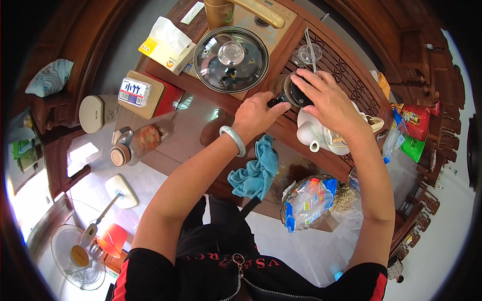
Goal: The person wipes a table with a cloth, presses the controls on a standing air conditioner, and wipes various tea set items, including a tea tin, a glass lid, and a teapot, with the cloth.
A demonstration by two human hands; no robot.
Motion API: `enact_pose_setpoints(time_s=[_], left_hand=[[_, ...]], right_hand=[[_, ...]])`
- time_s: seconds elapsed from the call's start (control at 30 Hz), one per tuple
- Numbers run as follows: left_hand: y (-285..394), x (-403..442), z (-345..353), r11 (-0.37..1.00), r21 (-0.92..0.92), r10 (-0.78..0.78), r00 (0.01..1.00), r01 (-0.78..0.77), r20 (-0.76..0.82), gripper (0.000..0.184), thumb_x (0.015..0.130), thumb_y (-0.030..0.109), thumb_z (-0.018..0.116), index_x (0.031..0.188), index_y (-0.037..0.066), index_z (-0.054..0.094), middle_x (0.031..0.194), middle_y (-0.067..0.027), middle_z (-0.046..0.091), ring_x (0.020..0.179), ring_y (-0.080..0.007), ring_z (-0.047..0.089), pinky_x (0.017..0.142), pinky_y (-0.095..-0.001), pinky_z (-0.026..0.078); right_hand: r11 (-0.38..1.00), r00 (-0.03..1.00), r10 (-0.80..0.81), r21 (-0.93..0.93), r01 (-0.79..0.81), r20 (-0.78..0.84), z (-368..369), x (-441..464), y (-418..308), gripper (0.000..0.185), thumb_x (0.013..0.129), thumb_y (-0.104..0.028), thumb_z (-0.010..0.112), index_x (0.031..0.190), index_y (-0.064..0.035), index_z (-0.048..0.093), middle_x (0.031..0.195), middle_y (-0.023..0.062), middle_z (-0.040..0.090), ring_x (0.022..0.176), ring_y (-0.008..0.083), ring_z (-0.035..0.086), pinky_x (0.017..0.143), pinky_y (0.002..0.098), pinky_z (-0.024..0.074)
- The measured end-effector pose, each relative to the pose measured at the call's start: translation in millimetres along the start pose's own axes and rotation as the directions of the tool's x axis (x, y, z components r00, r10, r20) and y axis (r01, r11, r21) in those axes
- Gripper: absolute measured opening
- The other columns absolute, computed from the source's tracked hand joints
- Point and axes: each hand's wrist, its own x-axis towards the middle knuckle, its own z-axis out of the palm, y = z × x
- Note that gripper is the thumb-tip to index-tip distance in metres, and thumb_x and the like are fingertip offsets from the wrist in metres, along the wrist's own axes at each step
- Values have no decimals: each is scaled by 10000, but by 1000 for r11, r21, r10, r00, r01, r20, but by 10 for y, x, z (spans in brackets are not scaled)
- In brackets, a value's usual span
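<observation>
My left hand (258, 114) is closed around the black handle of a dark-lidded pot (283, 86) above the slatted tea tray (341, 65). My right hand (321, 98) lies over the black lid, its fingers bent around the lid's edge. Just below my right hand stands a white teapot (307, 131), its spout pointing toward me. A clear glass cup (307, 54) sits on the tray beyond the hands. To the left is a round pan with a glass lid (231, 60). A blue cloth (256, 170) lies near the table's front edge.
A tissue box (168, 47), a boxed pack (134, 92) and a glass bottle (145, 138) are on the left. A basket of plastic packets (311, 200) sits at the near right. Red and green bags (415, 125) lie far right. A fan (79, 255) stands lower left.
</observation>
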Motion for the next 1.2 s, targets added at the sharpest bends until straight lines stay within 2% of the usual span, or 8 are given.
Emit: enact_pose_setpoints(time_s=[0.23, 0.5, 0.63, 0.67, 0.73, 0.87, 1.0, 1.2], left_hand=[[-76, -14, 110, 993, -75, 86, 988, -96, -129, 582, 847, 459, 680, 1205, 10, 586, 1180, -191, 592, 990, -334, 641, 864, -409, 502], [-214, -578, 135, 918, -219, 260, 920, -330, -294, 479, 861, 222, 661, 1288, 65, 510, 1280, -163, 522, 969, -278, 636, 833, -372, 513], [-900, -1151, 147, 953, -285, 128, 989, -103, 73, 309, 894, 143, 631, 1170, 10, 591, 1004, -79, 666, 832, -110, 633, 731, -288, 525], [-1009, -1345, 127, 959, -280, 75, 991, -42, 107, 258, 888, 164, 630, 1099, 16, 623, 960, -105, 683, 833, -186, 659, 746, -322, 531], [-1258, -1765, 93, 977, -200, -35, 976, 79, 214, 220, 878, 196, 631, 1026, 35, 657, 920, -131, 703, 838, -261, 688, 761, -360, 537], [-1828, -2436, 134, 990, 100, -132, 898, 99, 419, 238, 869, 261, 627, 1023, 85, 669, 926, -113, 711, 870, -271, 692, 779, -379, 534], [-1947, -2708, 93, 982, 184, -148, 823, 54, 549, 257, 864, 298, 621, 1023, 103, 672, 921, -105, 712, 883, -279, 688, 790, -386, 529], [-1741, -2514, -129, 996, 75, 16, 931, -47, 366, 187, 889, 187, 626, 1036, 80, 671, 920, -114, 710, 866, -243, 691, 774, -350, 533]], right_hand=[[993, 987, 67, 109, -51, -149, -173, -140, 23, 785, 716, -131, 794, 1418, -206, 452, 1489, 110, 393, 1283, 367, 460, 1043, 427, 431], [908, 770, 391, 350, -232, -505, -590, -1002, -282, 273, 851, -48, 657, 1123, -21, 662, 1134, 151, 658, 1044, 281, 637, 891, 355, 497], [546, 736, 621, 822, -160, -270, 9, -1516, -861, 160, 849, -25, 639, 1001, 0, 681, 911, 100, 687, 819, 169, 645, 739, 297, 514], [496, 731, 647, 848, -187, -217, 297, -1542, -1031, 150, 848, -42, 649, 991, -15, 686, 889, 83, 676, 799, 148, 632, 716, 278, 504], [515, 782, 611, 812, -274, -124, 962, -1546, -1382, 181, 854, -82, 656, 1031, -57, 683, 883, 78, 658, 841, 199, 642, 732, 309, 510], [600, 768, 638, 590, -541, 55, 2426, -1553, -2199, 544, 795, -250, 756, 1292, -154, 557, 1403, 221, 420, 1296, 414, 414, 1023, 493, 409], [591, 637, 715, 235, -771, 288, 2811, -1177, -2654, 698, 744, -333, 793, 1363, -222, 490, 1483, 184, 327, 1371, 444, 268, 987, 652, 360], [513, 559, 818, 267, -816, 134, 2795, -1319, -2225, 806, 691, -364, 833, 1389, -244, 448, 1450, 170, 319, 1317, 405, 336, 965, 623, 386]])
